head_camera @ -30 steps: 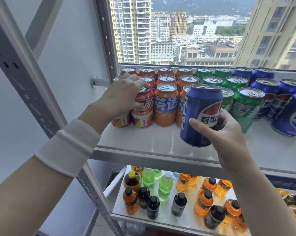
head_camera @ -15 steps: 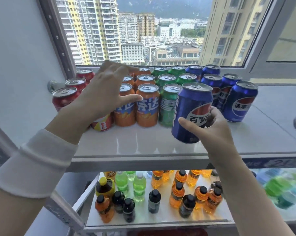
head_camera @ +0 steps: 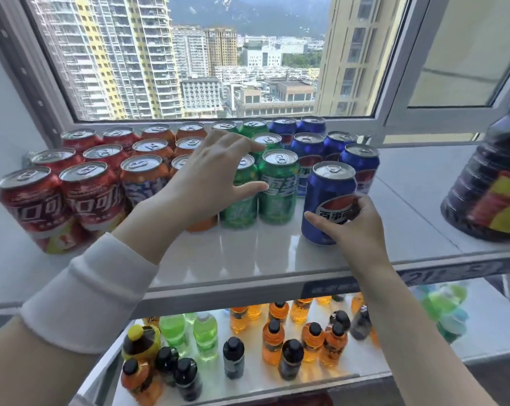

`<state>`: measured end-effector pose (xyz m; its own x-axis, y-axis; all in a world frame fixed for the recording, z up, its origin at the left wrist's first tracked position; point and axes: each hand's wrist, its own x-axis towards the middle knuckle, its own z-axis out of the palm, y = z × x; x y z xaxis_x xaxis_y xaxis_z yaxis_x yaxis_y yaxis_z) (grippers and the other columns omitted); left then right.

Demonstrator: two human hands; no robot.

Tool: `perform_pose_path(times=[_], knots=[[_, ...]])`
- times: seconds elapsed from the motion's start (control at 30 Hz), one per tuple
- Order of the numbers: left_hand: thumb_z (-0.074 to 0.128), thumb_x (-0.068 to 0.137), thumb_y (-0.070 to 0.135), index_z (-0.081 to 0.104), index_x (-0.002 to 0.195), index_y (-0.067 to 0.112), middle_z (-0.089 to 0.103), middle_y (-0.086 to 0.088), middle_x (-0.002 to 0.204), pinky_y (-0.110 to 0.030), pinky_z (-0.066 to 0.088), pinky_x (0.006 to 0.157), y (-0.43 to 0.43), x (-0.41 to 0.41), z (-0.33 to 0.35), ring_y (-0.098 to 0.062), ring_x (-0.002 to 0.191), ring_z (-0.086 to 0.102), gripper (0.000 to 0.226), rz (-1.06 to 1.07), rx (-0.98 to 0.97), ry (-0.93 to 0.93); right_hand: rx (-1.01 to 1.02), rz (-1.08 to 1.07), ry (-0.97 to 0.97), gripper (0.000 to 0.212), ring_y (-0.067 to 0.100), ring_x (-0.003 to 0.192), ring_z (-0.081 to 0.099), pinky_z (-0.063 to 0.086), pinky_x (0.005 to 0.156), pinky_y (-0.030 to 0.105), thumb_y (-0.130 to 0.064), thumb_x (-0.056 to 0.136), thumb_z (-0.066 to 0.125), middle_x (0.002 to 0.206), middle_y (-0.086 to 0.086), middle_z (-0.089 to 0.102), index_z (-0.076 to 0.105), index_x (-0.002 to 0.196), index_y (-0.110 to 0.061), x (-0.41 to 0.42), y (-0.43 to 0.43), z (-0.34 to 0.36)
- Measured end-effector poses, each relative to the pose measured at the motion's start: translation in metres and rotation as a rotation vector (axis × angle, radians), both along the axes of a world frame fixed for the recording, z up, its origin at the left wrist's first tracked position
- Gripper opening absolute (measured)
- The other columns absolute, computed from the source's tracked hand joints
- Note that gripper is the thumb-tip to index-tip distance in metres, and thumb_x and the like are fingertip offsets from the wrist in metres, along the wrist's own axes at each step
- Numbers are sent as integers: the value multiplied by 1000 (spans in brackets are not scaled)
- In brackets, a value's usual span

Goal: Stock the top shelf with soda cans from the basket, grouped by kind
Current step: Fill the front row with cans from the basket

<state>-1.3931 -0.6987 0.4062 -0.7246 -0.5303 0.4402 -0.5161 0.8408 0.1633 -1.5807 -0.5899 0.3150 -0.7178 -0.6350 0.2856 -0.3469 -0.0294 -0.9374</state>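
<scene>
Right grip: my right hand (head_camera: 350,227) is grasping a blue aluminium soda can (head_camera: 324,197), thumb pressing low on its front and fingers curling round its right side.
Held can: it is standing upright at the front of the white top shelf (head_camera: 248,253), its base at the surface; I cannot tell whether it is fully resting there.
Left grip: my left hand (head_camera: 210,177) is hovering released, fingers spreading over the can tops, thumb tip just touching the front green can; a white sleeve (head_camera: 95,291) is covering the wrist.
Neighbours: the green cans (head_camera: 278,189) are standing just left of the held can, and the other blue cans (head_camera: 362,162) are sitting right behind it.
Further left: orange cans (head_camera: 142,177) are lining up beside the green ones, then red cans (head_camera: 34,200) at the far end.
Far right: a big dark plastic bottle (head_camera: 491,183) is standing well apart.
Below: small bottles (head_camera: 273,344) are standing on the lower shelf (head_camera: 248,385).
</scene>
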Motion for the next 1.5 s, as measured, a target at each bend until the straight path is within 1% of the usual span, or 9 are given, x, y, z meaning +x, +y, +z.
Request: perform_pose_path(times=[0.27, 0.43, 0.6, 0.67, 0.77, 1.03, 1.27, 1.37, 1.5], knots=[[58, 82, 47, 43, 133, 29, 42, 6, 139, -28, 22, 106, 3, -3, -4, -11, 132, 24, 57, -17, 26, -5, -18, 14, -2, 69, 16, 103, 58, 46, 79, 19, -22, 60, 86, 111, 1, 61, 49, 117, -12, -8, -26, -4], [57, 82, 48, 41, 135, 28, 42, 4, 140, -31, 23, 107, 10, -30, -2, -13, 134, 24, 59, -75, 26, -33, 7, 49, 33, 71, 10, 101, 54, 41, 70, 3, -25, 61, 85, 113, -1, 59, 46, 120, -14, -10, -28, -3], [57, 83, 51, 36, 138, 25, 41, 0, 142, -34, 25, 108, 16, -74, 0, -19, 134, 25, 65, -131, -77, -127, 36, 92, 64, 78, 9, 107, 54, 45, 80, 12, -29, 65, 82, 116, -4, 55, 43, 131, -14, -22, -4, 5], [56, 81, 55, 33, 140, 24, 41, -2, 141, -34, 26, 107, 13, -88, 1, -21, 132, 28, 71, -108, -123, -184, 22, 44, 117, 68, 9, 102, 57, 46, 79, 14, -32, 66, 80, 114, -4, 58, 48, 124, -16, -33, 11, 13], [57, 78, 60, 32, 141, 21, 43, -5, 140, -36, 29, 103, 9, -102, 3, -24, 129, 31, 78, -65, -141, -254, -51, -22, 119, 52, 8, 99, 57, 43, 74, 9, -31, 72, 76, 113, -3, 59, 50, 116, -19, -56, 22, 27], [60, 76, 57, 39, 136, 27, 46, -1, 136, -34, 30, 98, 8, -112, 8, -23, 125, 32, 70, -64, -40, -288, 15, 93, 18, 75, 17, 121, 48, 43, 93, 28, -23, 77, 74, 138, 4, 47, 35, 139, -9, -99, -13, 35], [61, 79, 52, 39, 137, 29, 47, -2, 135, -35, 28, 99, 1, -123, 3, -24, 124, 29, 66, -46, -7, -248, -30, 155, -43, 55, 21, 107, 61, 50, 87, 31, -9, 74, 76, 116, 1, 61, 53, 124, -11, -110, -24, 31], [61, 80, 50, 39, 138, 27, 44, -2, 139, -35, 28, 98, -1, -126, 3, -24, 123, 29, 67, -34, -17, -248, -30, 164, -43, 55, 20, 105, 62, 51, 90, 35, -10, 72, 77, 112, -1, 62, 54, 121, -14, -112, -24, 32], [63, 81, 47, 39, 138, 25, 42, -1, 140, -35, 27, 99, -2, -130, 6, -24, 124, 28, 66, -18, -29, -260, -33, 160, -41, 54, 19, 102, 63, 51, 86, 30, -10, 71, 78, 109, -2, 62, 55, 120, -14, -112, -24, 32]])
